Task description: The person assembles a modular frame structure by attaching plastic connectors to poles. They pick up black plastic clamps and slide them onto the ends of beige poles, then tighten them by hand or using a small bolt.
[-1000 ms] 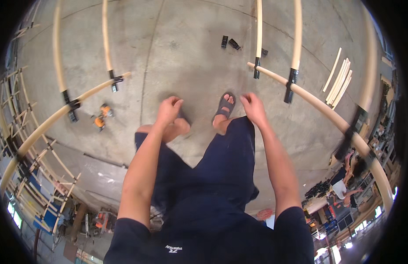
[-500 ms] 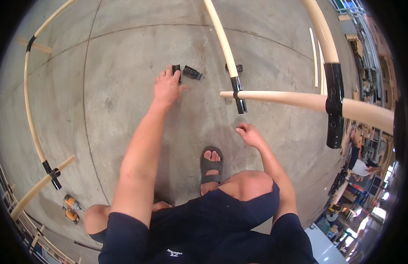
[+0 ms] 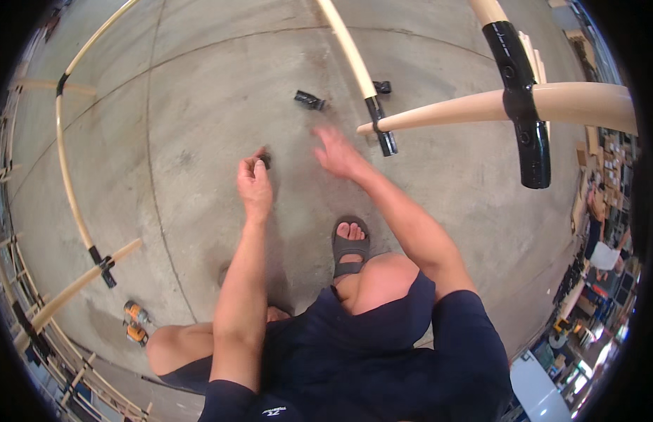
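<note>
My left hand (image 3: 255, 188) is closed, pinching a small black pipe-joint piece (image 3: 265, 161) between thumb and fingers just above the concrete floor. To its right, my right hand (image 3: 337, 153) reaches forward, fingers apart, blurred by motion and with nothing seen in them. Beyond those fingertips a second black joint piece (image 3: 310, 100) lies on the floor. Another black piece (image 3: 382, 87) sits behind a cream pipe (image 3: 350, 46). That pipe ends in a black joint (image 3: 381, 126), where a crossing cream pipe (image 3: 439, 111) meets it.
At the right, a larger black joint (image 3: 520, 105) stands close, on the same crossing pipe. A bent cream pipe frame (image 3: 67, 162) runs along the left side. Two orange power tools (image 3: 136, 322) rest on the floor by my left knee. Shelves and stock line the far right.
My left hand has picked up a black joint piece from the floor and drawn it back toward me. The right hand has swung forward and left, its fingers opening.
</note>
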Action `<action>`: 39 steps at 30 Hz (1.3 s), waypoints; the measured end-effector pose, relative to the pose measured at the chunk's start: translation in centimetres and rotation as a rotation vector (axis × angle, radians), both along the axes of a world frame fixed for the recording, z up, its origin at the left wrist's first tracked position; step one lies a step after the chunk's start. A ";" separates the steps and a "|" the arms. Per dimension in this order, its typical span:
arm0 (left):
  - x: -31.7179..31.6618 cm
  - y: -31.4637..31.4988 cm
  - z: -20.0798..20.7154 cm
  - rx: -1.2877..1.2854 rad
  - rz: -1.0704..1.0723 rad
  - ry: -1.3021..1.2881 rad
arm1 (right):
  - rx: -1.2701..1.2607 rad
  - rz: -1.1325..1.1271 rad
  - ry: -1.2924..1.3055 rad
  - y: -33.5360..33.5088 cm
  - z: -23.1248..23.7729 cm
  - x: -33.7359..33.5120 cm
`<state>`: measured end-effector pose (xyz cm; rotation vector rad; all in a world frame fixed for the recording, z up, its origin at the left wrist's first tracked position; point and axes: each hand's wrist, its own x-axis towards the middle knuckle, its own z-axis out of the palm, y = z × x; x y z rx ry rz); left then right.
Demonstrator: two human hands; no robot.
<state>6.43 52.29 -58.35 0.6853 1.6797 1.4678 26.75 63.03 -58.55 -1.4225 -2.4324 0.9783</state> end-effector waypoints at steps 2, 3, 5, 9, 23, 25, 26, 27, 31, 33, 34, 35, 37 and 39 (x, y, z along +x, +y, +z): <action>0.1 -1.5 1.7 0.021 -0.002 -0.078 | 0.429 -0.147 -0.002 2.7 -1.6 -3.3; 0.2 -2.2 2.2 -0.001 0.060 -0.272 | 0.439 -0.168 -0.012 3.9 -2.5 -3.8; 0.2 -3.5 2.3 -0.021 0.119 -0.578 | 0.406 -0.083 -0.214 6.0 -4.2 -3.6; 1.9 -4.6 2.9 -0.084 0.210 -0.853 | 0.430 -0.130 0.021 3.0 -6.7 -1.3; 3.7 -7.1 -0.7 -0.354 -0.104 -0.789 | 0.012 -0.779 0.281 -5.5 0.1 9.7; 5.0 -6.9 0.8 -0.315 -0.061 -0.877 | 0.367 -0.767 0.198 -1.0 -1.3 12.5; 5.0 -7.0 0.9 -0.302 -0.058 -0.870 | 0.373 -0.761 0.211 0.9 -1.4 12.9; 5.0 -7.2 1.0 -0.309 -0.091 -0.873 | 0.386 -0.673 0.158 2.3 -1.4 12.9; 5.8 -7.2 3.2 -0.340 -0.131 -0.797 | 0.355 -0.577 -0.030 4.6 -3.2 11.8; 6.3 -7.8 3.9 -0.394 -0.192 -0.760 | 0.306 -0.625 -0.033 4.5 -5.0 12.6; 6.9 -7.8 3.9 -0.416 -0.195 -0.757 | 0.266 -0.670 -0.042 3.8 -6.0 13.4; 7.0 -7.5 3.7 -0.406 -0.222 -0.788 | 0.248 -0.673 -0.032 2.9 -6.5 13.4; 6.8 -7.8 3.3 -0.365 -0.216 -0.810 | 0.037 -0.832 0.447 1.1 -6.5 13.7; 7.5 -7.6 4.9 -0.355 -0.236 -0.796 | -0.289 -0.999 0.893 -1.7 -6.1 13.8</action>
